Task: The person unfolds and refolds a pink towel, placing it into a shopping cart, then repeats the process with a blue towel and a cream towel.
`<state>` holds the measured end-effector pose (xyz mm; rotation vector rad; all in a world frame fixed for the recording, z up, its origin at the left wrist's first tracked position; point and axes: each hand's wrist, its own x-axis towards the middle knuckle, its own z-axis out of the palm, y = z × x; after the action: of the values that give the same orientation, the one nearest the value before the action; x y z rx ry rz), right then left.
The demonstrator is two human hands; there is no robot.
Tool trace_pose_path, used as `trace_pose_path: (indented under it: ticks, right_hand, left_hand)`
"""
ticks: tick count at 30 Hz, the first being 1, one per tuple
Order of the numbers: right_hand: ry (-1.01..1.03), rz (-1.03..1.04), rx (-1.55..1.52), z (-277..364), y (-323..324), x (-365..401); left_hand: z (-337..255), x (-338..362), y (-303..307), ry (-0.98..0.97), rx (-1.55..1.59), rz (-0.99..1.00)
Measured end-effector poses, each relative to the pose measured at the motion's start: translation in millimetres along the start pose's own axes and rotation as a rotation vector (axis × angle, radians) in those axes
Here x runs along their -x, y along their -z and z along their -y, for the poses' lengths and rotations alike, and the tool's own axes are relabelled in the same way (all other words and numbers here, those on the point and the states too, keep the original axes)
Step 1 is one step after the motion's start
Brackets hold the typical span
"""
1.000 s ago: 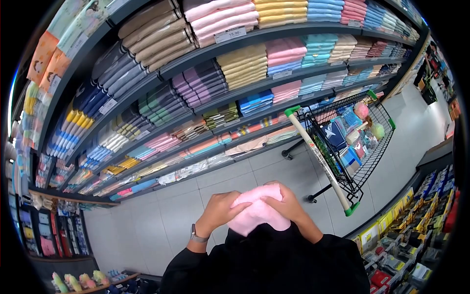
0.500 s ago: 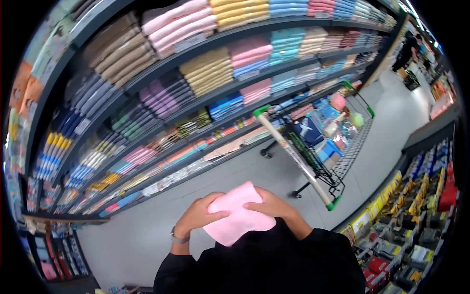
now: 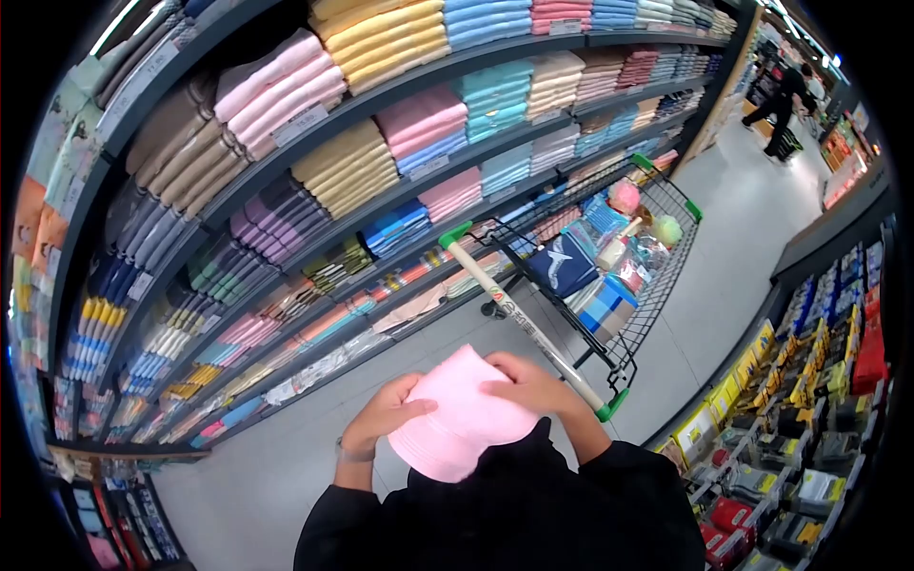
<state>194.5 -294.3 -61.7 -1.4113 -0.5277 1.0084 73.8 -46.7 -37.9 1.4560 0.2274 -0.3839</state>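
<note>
A folded pink towel (image 3: 462,409) is held in front of my chest, its lower edge drooping toward my dark top. My left hand (image 3: 386,414) grips its left side, thumb on top and fingers hidden underneath. On the right side, my right hand (image 3: 533,385) is closed on the same towel, thumb lying across the upper face. Just beyond my hands stands a wire shopping cart (image 3: 657,285) with green corner pieces. It holds a navy package (image 3: 564,265), a blue plaid item (image 3: 605,306), a pink fluffy ball (image 3: 624,196) and other packaged goods.
Shelves (image 3: 381,276) stacked with folded towels in many colours run along the left and far side. A rack of packaged goods (image 3: 762,466) borders the right. Grey floor (image 3: 286,457) lies between. Farther down the aisle, a person in dark clothes (image 3: 783,105) bends near a basket.
The view has shifted, so shelves and cart sit farther left. In my hands the pink towel has opened out a little and shows more surface. The distant person's legs now show more fully.
</note>
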Motion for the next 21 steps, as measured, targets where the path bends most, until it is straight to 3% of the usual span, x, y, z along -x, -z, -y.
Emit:
trace_pose_path:
  ticks: [1, 2, 3, 6, 7, 10, 12, 17, 21]
  right_hand:
    - [-0.037, 0.041, -0.132, -4.8, 9.6, -0.4]
    - [0.049, -0.034, -0.318, -11.2, 16.6, -1.9]
    - [0.088, 0.050, -0.553, -14.2, 27.0, -3.4]
    - [0.195, 0.219, -0.754, -19.9, 20.2, -4.9]
    - [0.185, 0.228, -0.789, -9.6, 10.0, -0.9]
    - [0.017, 0.000, -0.860, -41.9, -5.3, -6.3]
    - [0.114, -0.035, -0.809, -43.4, -9.9, -17.6]
    - [0.261, -0.159, -0.556, -37.2, -17.4, -50.2]
    - [0.330, -0.124, -0.562, -21.4, -27.2, -79.6]
  left_hand:
    - [9.7, -3.4, 0.8, -0.048, 0.181, -0.040]
    - [20.2, -6.3, 2.7, -0.099, 0.358, -0.079]
    - [32.0, -10.2, 5.6, -0.158, 0.499, -0.115]
    - [62.8, -26.3, 9.2, -0.300, 0.783, -0.224]
    - [54.5, -31.1, 3.9, -0.303, 0.736, -0.187]
    - [21.6, -34.3, -10.0, -0.198, 0.369, -0.381]
    - [6.2, -34.1, -8.0, -0.226, 0.083, -0.453]
    - [5.9, -37.0, 14.2, -0.318, -0.001, -0.616]
    - [-1.4, -41.0, 51.4, -0.313, 0.097, -0.555]
